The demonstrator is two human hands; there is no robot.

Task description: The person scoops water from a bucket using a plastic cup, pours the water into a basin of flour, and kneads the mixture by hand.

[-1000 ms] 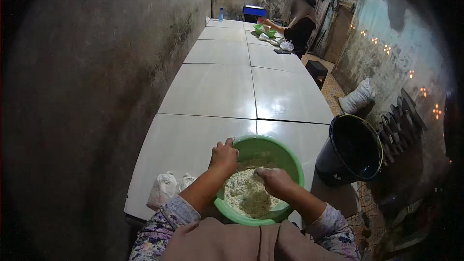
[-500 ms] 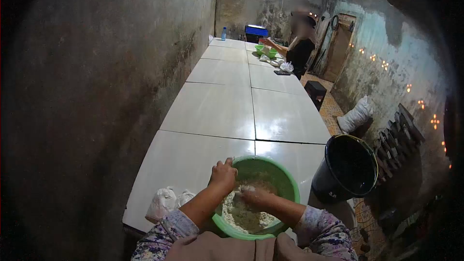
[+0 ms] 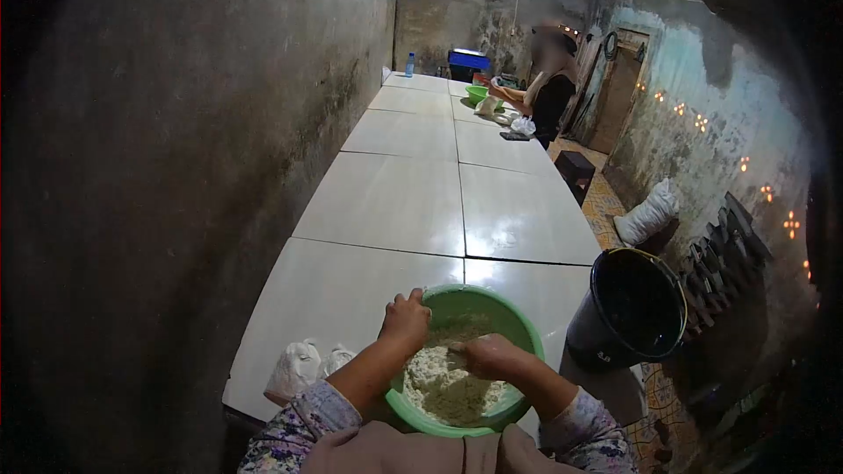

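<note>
A green basin [image 3: 523,326] stands on the near end of the white table, tilted a little in view. Inside it lies a pale, crumbly flour dough [image 3: 443,384]. My left hand [image 3: 406,318] grips the basin's left rim, fingers curled over the edge. Over the dough's right side, my right hand [image 3: 492,357] is closed, with its fingertips curled down into the mix. Two knotted plastic bags of white powder [image 3: 299,369] sit left of my left forearm.
A dark bucket [image 3: 606,333] stands close by on the right. Along the table's far right side, a person [image 3: 551,101] works beside a smaller green bowl [image 3: 477,94] and plastic bags. A blue bottle [image 3: 410,65] stands at the far end. A wall runs along the left.
My right hand has moved from the middle of the basin to the right, uncovering more dough, which looks heaped. My left hand stays on the rim. The far person's arms have lowered.
</note>
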